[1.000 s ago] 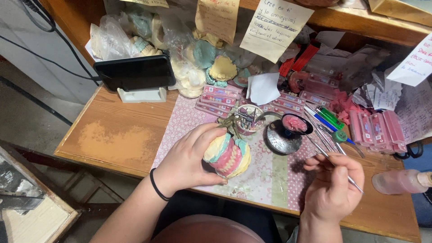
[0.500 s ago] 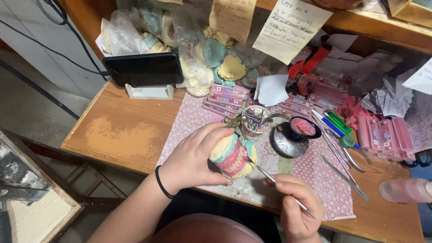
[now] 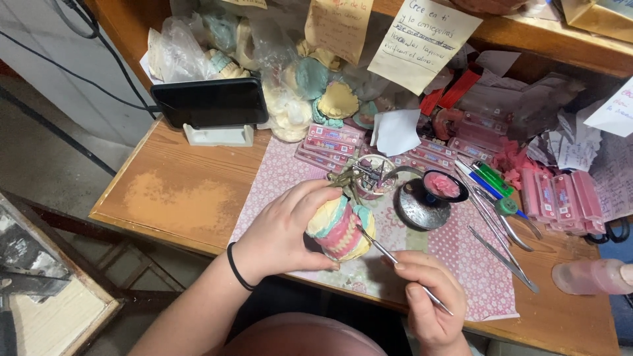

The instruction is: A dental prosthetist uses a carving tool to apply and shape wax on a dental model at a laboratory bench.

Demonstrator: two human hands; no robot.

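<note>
My left hand point(image 3: 283, 231) is closed around a dental cast point(image 3: 339, 227), a blocky model in cream, teal and pink layers. Thumb and fingers wrap its left flank and back; the grip is clamped firmly on the body, leaving the right face bare. The cast is held just above the patterned pink mat point(image 3: 461, 264) at the near edge of the worktop point(image 3: 178, 204), tilted toward me.

My right hand point(image 3: 428, 296) is pinched shut on a thin metal instrument point(image 3: 395, 260), held pen-style near its rear half. Its tip meets the cast's right side, at the seam between the coloured layers.

Handling judgement:
- The cast looks rigid and moderately heavy for its size, probably plaster or stone. I judge it brittle: edges and any teeth may chip if dropped or squeezed at a thin point.
- Best hold is on the broad base and flanks, never on fine detail.
- The pink layers look like wax, so softer; finger pressure there could mark them.
- The instrument is light, stiff and smooth; a close three-finger pinch controls the tip.

Beyond the hands stand a small cup holding tools point(image 3: 372, 175), a round metal lid point(image 3: 419, 209) and a dark dish of pink material point(image 3: 445, 186). More instruments point(image 3: 501, 247) lie to the right. A dark phone point(image 3: 211, 102) stands on its holder at the back left.
</note>
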